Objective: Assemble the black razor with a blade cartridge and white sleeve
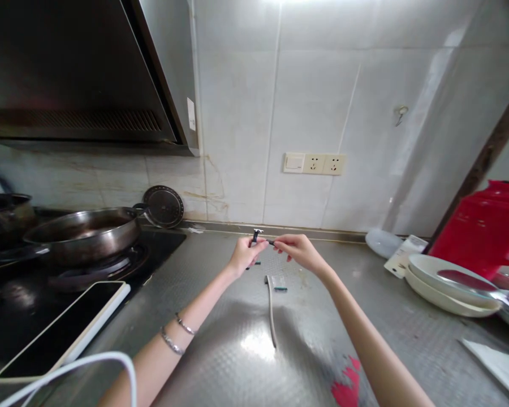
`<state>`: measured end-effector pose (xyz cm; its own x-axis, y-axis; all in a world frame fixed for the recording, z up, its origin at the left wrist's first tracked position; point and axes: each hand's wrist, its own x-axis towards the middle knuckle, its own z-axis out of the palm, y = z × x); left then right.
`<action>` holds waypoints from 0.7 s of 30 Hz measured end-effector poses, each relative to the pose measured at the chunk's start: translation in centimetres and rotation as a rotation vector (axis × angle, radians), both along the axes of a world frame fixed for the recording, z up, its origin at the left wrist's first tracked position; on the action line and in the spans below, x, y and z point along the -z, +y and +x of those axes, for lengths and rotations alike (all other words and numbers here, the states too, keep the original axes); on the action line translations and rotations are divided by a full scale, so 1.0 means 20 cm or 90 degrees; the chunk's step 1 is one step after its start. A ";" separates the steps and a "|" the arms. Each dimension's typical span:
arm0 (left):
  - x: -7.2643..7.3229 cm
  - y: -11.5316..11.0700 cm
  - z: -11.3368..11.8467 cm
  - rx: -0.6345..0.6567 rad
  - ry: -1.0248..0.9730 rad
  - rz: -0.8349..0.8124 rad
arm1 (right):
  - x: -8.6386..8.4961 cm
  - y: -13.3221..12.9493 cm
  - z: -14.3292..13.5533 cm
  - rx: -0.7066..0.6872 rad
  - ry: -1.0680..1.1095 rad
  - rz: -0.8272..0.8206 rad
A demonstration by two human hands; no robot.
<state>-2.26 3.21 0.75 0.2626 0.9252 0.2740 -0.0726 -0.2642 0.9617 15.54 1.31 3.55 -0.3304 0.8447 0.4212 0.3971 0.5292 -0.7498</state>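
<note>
My left hand [242, 256] is closed on a small black part [255, 234] with a silvery top, held upright above the metal counter. Close on its right, my right hand [299, 250] pinches a small dark piece [272, 242], whose other end reaches the left fingertips. Below the hands, a grey tube [272, 316] with a dark end lies lengthwise on the counter [220, 350]. Beside its upper end is a small clear item with a green edge [280, 289]. Another little dark green piece [258, 263] lies just under my left hand.
On the left are a stove with a steel pan [85, 234], a phone [63, 333] and a white cable [110, 356]. Plates [449, 288], a white bowl [382, 243] and a red jug [481, 226] stand at the right. A tiled wall with sockets [324, 164] rises behind.
</note>
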 end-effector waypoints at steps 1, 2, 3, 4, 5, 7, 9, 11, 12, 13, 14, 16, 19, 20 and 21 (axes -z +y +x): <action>0.00 0.00 0.00 0.002 0.004 0.003 | 0.00 0.00 0.00 -0.001 -0.002 0.000; 0.00 0.01 0.00 0.003 0.007 0.005 | 0.01 0.00 0.00 -0.002 -0.002 0.000; 0.00 0.01 -0.01 0.002 0.007 0.007 | 0.01 0.00 0.00 -0.002 0.002 -0.002; 0.00 0.01 -0.01 -0.002 0.004 0.006 | 0.01 0.00 0.00 -0.002 0.009 -0.004; 0.00 0.01 -0.01 -0.007 0.000 0.004 | 0.01 0.01 0.00 -0.002 0.018 -0.006; -0.01 0.02 -0.01 -0.015 -0.009 -0.001 | 0.01 0.01 0.01 -0.001 0.037 -0.010; -0.01 0.02 -0.01 -0.021 -0.015 -0.004 | 0.01 0.02 0.02 0.003 0.052 -0.011; -0.01 0.02 0.00 -0.026 -0.021 -0.009 | 0.01 0.02 0.02 0.008 0.060 -0.010; 0.00 0.01 0.00 -0.027 -0.023 -0.012 | 0.01 0.02 0.02 0.009 0.063 -0.009; 0.00 0.01 0.00 -0.028 -0.024 -0.015 | 0.01 0.02 0.02 0.010 0.065 -0.008; 0.00 0.01 0.00 -0.028 -0.023 -0.017 | 0.01 0.02 0.02 0.010 0.068 -0.007; 0.00 0.01 0.00 -0.029 -0.020 -0.018 | 0.01 0.02 0.02 0.009 0.075 -0.004; 0.01 0.02 0.00 -0.039 -0.025 -0.006 | 0.02 0.03 0.02 0.023 0.090 0.001; 0.01 0.02 0.00 -0.037 -0.033 0.002 | 0.02 0.03 0.02 0.036 0.097 0.005; 0.01 0.02 0.00 -0.030 -0.045 0.011 | 0.03 0.04 0.02 0.052 0.105 0.010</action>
